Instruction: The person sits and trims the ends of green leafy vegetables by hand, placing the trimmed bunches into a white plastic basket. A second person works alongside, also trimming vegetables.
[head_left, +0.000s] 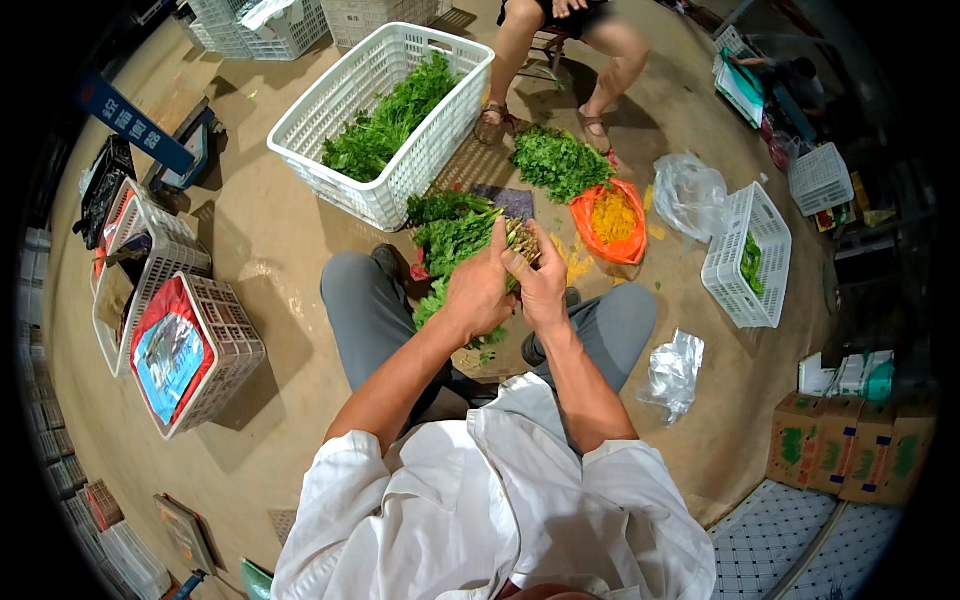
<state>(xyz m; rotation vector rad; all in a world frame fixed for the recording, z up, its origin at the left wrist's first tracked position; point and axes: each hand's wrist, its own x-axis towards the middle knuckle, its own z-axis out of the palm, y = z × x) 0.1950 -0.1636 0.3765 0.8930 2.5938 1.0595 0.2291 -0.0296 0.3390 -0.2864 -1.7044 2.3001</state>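
My left hand (480, 291) and my right hand (541, 289) close together around a bunch of leafy herb stems (524, 244), perhaps coriander, between my knees. The cut stem ends point up and away from me, with both thumbs laid along the stems. Fingers hide the middle of the bunch. Just beyond and to the left of it, more leafy green herbs (448, 234) lie on the floor. An orange plastic bag (636, 251) stands to the right, its mouth spread around a heap of thin yellow bands or ties (611, 216).
A large white plastic crate (431, 154) holds greens ahead. A herb pile (559, 161) lies before a seated person (517, 49). Clear plastic bags (686, 195) and a smaller crate (720, 262) are right. Left stand a bag-topped crate (236, 352) and a platform scale (135, 124).
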